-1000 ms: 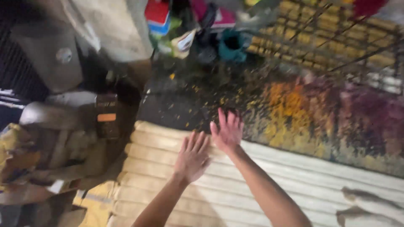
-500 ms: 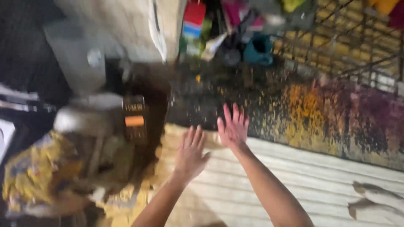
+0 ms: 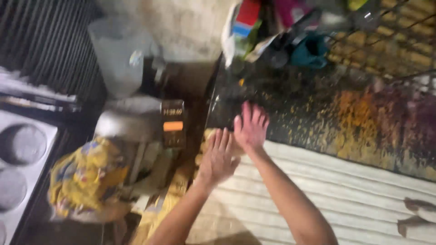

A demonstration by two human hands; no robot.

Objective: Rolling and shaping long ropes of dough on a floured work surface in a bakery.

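Both my hands reach forward with fingers spread and palms down, holding nothing. My left hand (image 3: pixel 219 156) hovers over the far left corner of a pale ribbed sheet (image 3: pixel 345 190). My right hand (image 3: pixel 250 126) is just ahead of it, over the edge where the sheet meets a dark speckled floor (image 3: pixel 290 95). The thumbs of the two hands nearly touch. The picture is blurred.
Left of the hands stand a dark box with an orange label (image 3: pixel 173 123), a yellow patterned cloth bundle (image 3: pixel 86 179) and a grey plastic jug (image 3: pixel 117 56). A metal tray with round hollows (image 3: pixel 20 159) is far left. Colourful packets (image 3: pixel 247 22) and a wire rack (image 3: pixel 390 31) lie beyond.
The view has swung left, bringing the tray and jug into sight. My hands stay open and have drawn closer together, near the sheet's far left corner.
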